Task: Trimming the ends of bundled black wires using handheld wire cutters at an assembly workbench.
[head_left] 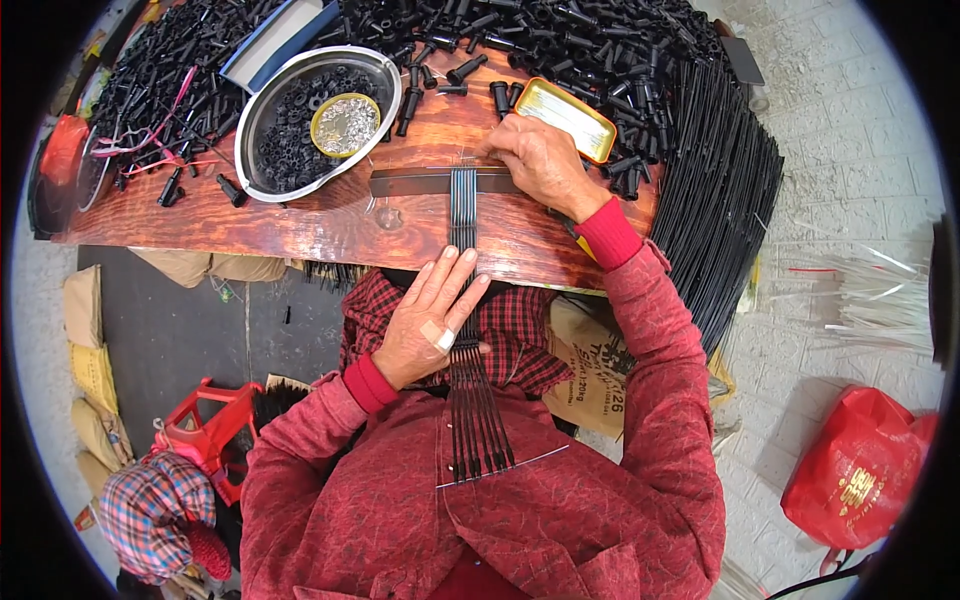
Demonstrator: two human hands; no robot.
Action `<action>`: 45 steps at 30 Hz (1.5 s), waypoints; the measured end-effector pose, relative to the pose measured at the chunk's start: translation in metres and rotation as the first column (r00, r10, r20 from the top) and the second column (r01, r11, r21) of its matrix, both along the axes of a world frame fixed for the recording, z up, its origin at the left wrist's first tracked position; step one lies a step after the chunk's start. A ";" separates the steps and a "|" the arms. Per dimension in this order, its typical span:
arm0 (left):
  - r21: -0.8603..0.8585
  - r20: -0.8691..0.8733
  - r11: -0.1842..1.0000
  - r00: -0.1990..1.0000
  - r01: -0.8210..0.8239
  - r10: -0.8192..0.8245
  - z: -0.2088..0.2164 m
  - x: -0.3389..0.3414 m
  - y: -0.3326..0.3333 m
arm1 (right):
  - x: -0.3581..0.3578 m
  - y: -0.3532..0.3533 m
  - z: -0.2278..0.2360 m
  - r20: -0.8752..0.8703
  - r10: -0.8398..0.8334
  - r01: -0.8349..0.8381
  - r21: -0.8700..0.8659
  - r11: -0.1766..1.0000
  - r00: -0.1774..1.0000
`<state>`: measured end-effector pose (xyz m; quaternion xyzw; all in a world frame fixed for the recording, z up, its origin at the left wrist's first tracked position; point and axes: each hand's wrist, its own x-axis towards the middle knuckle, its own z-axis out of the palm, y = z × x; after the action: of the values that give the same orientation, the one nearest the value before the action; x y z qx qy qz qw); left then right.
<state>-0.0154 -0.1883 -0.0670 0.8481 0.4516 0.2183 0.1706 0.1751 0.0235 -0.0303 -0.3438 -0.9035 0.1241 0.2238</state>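
I see my left hand (428, 322) lying flat, fingers spread open, on the bundle of thin black rods (466, 330) running from my lap across the worktop (330, 215). My right hand (540, 160) presses the rods' far end; its fingertips are hidden, grip unclear.

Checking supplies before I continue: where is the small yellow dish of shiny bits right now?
In the head view, the small yellow dish sits inside the round metal pan among black rings, on the wooden table's left half, left of the right hand.
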 end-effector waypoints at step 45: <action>-0.011 0.000 1.000 1.000 0.002 -0.002 -0.002 0.000 0.001 | -0.015 -0.006 0.000 -0.073 -0.053 0.035 -0.229 0.973 0.996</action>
<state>-0.0154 -0.1876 -0.0688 0.8476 0.4519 0.2157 0.1757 0.1598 0.0177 -0.0301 -0.3821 -0.8660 0.2351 0.2209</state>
